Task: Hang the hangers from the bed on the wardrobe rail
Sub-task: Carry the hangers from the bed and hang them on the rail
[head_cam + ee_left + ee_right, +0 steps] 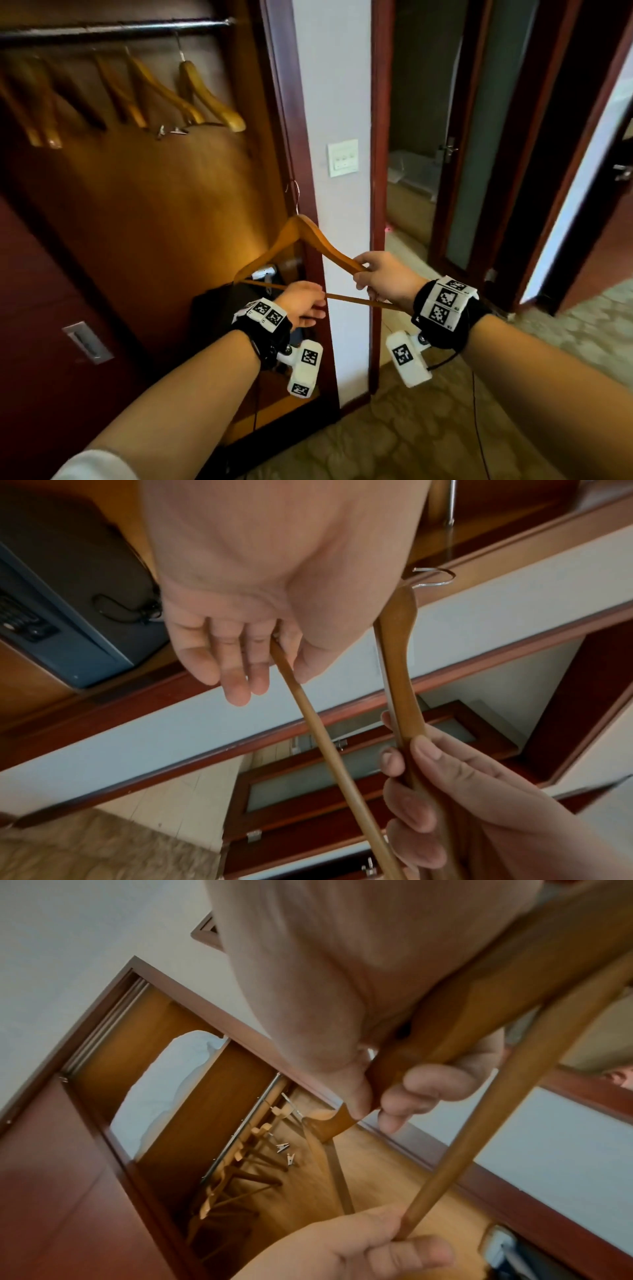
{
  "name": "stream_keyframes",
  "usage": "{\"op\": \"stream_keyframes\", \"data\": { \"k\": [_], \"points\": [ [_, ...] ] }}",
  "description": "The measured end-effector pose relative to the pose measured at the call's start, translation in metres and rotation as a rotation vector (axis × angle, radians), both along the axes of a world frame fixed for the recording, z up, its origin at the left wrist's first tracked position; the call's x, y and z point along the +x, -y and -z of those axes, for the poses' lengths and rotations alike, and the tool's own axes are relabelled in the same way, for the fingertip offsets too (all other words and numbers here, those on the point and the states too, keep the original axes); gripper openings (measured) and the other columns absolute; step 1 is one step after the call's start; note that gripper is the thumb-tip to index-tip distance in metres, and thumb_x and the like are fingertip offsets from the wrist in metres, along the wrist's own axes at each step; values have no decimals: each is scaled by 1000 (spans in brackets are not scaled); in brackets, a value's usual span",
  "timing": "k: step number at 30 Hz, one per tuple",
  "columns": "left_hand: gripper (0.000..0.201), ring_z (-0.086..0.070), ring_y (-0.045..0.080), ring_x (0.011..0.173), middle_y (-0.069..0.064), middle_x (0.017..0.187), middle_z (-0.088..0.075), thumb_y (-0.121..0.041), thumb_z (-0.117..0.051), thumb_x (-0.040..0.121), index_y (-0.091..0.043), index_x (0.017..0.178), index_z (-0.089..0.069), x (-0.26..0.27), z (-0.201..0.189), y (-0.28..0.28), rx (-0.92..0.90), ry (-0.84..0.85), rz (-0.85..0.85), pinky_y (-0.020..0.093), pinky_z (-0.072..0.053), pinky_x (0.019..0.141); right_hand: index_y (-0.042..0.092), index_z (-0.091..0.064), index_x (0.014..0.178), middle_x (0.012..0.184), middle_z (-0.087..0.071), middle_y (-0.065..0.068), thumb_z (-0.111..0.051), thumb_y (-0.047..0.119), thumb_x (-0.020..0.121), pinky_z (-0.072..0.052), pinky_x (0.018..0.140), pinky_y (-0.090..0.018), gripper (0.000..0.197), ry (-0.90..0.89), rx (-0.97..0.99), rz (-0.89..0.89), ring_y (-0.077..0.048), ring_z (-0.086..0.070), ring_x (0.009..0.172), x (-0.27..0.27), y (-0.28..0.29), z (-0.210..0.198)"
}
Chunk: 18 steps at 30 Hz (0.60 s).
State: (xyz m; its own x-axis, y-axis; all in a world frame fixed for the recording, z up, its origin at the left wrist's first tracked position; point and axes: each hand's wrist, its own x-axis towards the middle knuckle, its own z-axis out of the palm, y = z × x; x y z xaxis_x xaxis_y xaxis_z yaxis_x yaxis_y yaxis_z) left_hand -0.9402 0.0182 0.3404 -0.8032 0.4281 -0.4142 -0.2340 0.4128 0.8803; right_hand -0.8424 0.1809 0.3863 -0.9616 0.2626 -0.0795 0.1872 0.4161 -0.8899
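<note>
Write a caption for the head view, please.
Both hands, left hand and right hand, hold a wooden hanger below the wardrobe rail.

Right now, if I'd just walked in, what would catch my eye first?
Probably the wooden hanger held up in mid-air before the open wardrobe: the right hand grips one shoulder of it, and the left hand holds its bottom bar. Next, up at top left, the wardrobe rail with several hangers already on it.

Wooden hanger upright w/ metal hook, below rail w/ several hung hangers.
</note>
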Motion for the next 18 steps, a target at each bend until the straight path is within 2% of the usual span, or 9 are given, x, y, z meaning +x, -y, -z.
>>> {"op": "stream_keyframes", "data": {
  "k": [5, 10, 18],
  "points": [
    [31, -64, 17, 67, 2, 93, -62, -12, -53, 96, -20, 126, -52, -35, -23, 10, 99, -57, -75, 26, -44, 57, 3, -59, 114, 79, -56, -15, -53, -10, 86, -36, 41, -23, 31, -29, -65, 10, -15, -45, 48, -41, 18, -28],
    [33, -67, 18, 72, 7, 111, -64, -11, -56, 93, -23, 123, -53, -85, -50, 1, 172, -84, -51, 28, -48, 59, 1, -57, 116, 77, -54, -14, -51, -10, 87, -43, 44, -26, 31, -71, -66, 70, -16, -48, 51, -84, 21, -56],
    [32, -65, 16, 62, 8, 105, -68, -4, -57, 90, -21, 117, -57, -176, -97, -18, 246, -241, 10, 25, -43, 51, 8, -55, 121, 85, -56, -19, -48, -8, 89, -46, 47, -29, 36, -170, 1, 156, -18, -50, 57, -159, 24, -109]
  ]
}}
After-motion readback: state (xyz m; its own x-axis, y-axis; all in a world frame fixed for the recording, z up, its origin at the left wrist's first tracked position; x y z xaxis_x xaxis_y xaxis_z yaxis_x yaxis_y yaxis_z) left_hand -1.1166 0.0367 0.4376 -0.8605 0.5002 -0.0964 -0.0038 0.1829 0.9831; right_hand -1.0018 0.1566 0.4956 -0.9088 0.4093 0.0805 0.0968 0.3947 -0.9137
